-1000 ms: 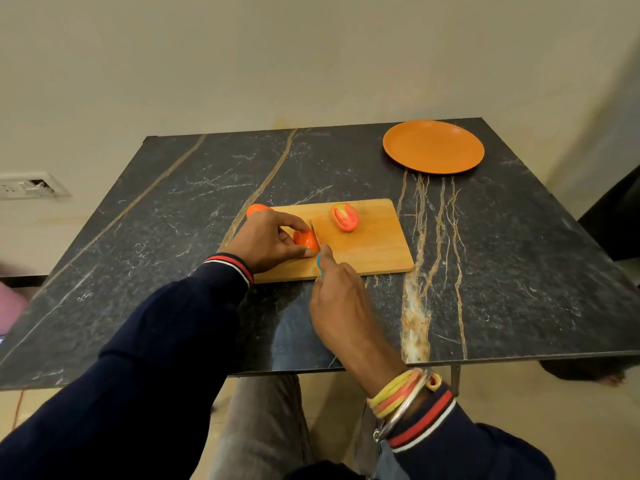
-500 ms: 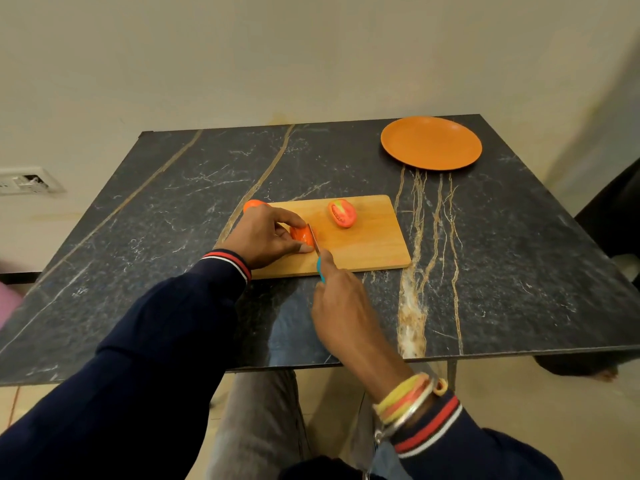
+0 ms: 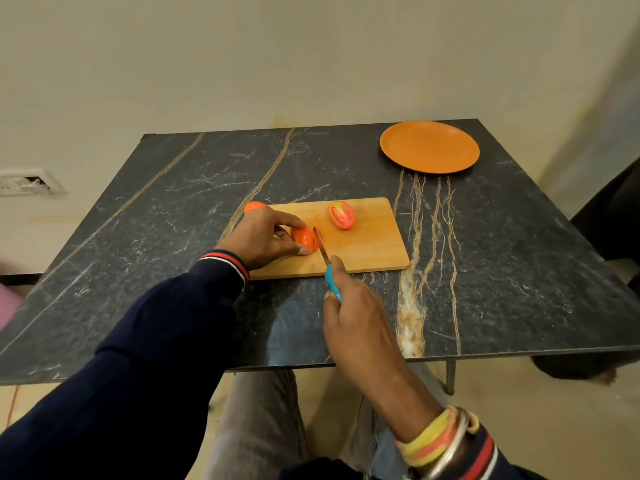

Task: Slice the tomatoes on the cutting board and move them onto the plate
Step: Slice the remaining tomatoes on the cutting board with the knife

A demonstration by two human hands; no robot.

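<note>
**A:** Status?

**B:** Early. My left hand (image 3: 263,237) is curled over a tomato half (image 3: 304,237) at the board's near-left, fingertips pinning it. My right hand (image 3: 353,317) is wrapped tight round the blue handle of the knife (image 3: 325,261); the blade stands right at that half's right edge. Looks like I'm cutting into it, can't tell how deep.

**A:** Done so far?

**B:** One tomato split, I judge. The other half (image 3: 341,215) lies cut face up, mid-board towards the far edge. Nothing moved: the plate (image 3: 429,147) sits bare at the far-right of the table (image 3: 519,271), well apart from the cutting board (image 3: 367,247).

**A:** Counts?

**B:** Two halves, plus one more tomato (image 3: 254,206) at the board's far-left corner, mostly hidden behind my left hand. One knife, one board, one plate.

**A:** Left?

**B:** Slice both halves and that tomato, then carry everything across.
</note>
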